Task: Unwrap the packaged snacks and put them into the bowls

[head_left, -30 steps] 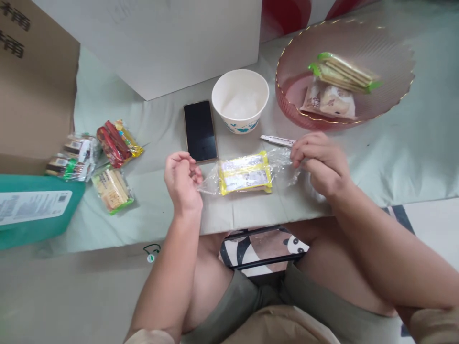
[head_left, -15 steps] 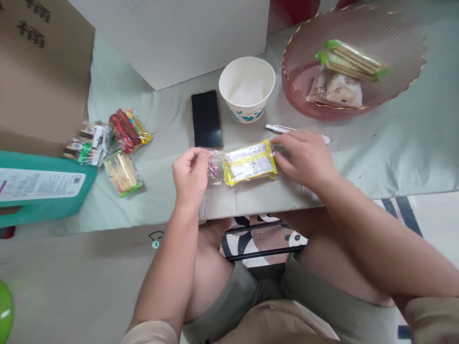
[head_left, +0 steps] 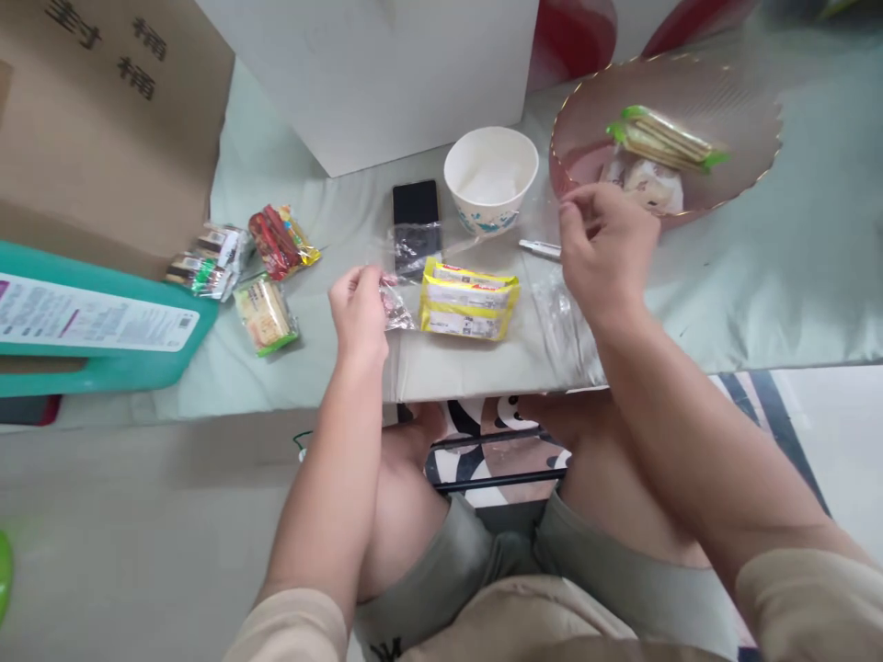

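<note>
A yellow-and-white snack packet (head_left: 469,302) lies on the cloth between my hands, with clear plastic wrap (head_left: 562,322) spread around and behind it. My left hand (head_left: 360,311) is closed in a pinch on the wrap's left end, which is crumpled and has red print. Raised near the bowl's front rim, my right hand (head_left: 611,253) has its fingers closed on the wrap's right part; the fingertips are partly hidden. Behind the packet a black phone (head_left: 416,204) lies partly under the film. Next to it stands a white paper tub (head_left: 488,211).
At the right back, a pink gold-rimmed bowl (head_left: 751,179) holds wrapped snacks. A white utility knife (head_left: 540,248) lies beside my right hand. Several small wrapped snacks (head_left: 266,317) lie at left, near a teal container (head_left: 138,372) and cardboard box (head_left: 117,156). A white box (head_left: 414,83) stands behind.
My right hand has moved up and away from the packet, drawing the clear wrap out wide. The packet now lies uncovered by my fingers. My left hand keeps its pinch. The view has shifted slightly.
</note>
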`<state>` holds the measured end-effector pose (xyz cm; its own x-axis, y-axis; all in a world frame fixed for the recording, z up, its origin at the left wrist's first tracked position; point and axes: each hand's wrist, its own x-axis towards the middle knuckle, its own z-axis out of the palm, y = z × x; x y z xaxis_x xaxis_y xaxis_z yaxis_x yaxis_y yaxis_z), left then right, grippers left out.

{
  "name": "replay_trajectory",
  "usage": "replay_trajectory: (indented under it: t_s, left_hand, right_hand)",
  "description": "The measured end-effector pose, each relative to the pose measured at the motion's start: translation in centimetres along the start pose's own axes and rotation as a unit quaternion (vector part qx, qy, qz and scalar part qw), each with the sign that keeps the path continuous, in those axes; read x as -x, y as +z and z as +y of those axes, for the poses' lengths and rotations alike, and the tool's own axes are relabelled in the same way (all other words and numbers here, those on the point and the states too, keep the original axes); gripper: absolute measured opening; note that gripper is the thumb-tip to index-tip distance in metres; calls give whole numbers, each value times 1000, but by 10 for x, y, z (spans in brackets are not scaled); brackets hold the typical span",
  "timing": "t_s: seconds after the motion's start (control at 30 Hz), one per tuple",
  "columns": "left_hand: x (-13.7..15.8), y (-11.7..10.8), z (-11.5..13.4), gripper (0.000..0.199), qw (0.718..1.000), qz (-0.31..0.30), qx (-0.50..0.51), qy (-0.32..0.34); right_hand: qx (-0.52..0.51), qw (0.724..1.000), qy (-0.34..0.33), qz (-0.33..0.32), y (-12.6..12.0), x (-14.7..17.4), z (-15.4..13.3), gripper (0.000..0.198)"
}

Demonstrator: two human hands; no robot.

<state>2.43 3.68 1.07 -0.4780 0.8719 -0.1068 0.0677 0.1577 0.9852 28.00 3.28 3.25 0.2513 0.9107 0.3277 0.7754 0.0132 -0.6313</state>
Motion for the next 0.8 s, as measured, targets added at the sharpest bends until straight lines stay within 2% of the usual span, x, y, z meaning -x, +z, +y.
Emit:
replay_trajectory:
  t_s: [0.07,0.13,0.17,0.23,0.3,0.33,0.4,0.53,0.67,0.73,0.8]
  left_hand:
    - [0,2,3,19,1000,1,3,-6]
    - [0,4,6,17,1000,-8,2,-19]
    - [0,5,9,15,999,-17,-1,-29]
    - [-1,5,13,12,998,-34,-11,-48]
    - [-3,3,16,11,997,-33,-29,-57]
    - [-5,1,17,12,997,-22,-36,-58]
    - [-9,-4,19,14,997,7,-41,-58]
    - [-15,-15,20,18,997,47,-51,-37]
    - [-15,-24,19,18,994,89,-52,28]
    - [-15,-25,17,15,996,73,-44,32]
    - [-18,-24,13,17,999,17,-40,9]
  right_hand:
    - [0,998,-15,57,-4,-4,-6,26]
    - [3,995,-72,71,-6,0,-16,29]
    - [8,993,-113,43,-5,5,-22,31]
    - [17,978,-194,-75,2,17,-32,33]
    - [32,955,-222,-196,13,28,-37,44]
    - [47,946,-216,-239,19,31,-37,51]
    - [89,938,-188,-279,25,34,-35,58]
    - [148,941,-151,-265,18,31,-28,55]
    - [165,942,-107,-273,8,29,-26,51]
    - [164,938,-98,-290,5,29,-27,46]
    - [167,934,-94,-302,5,29,-28,40]
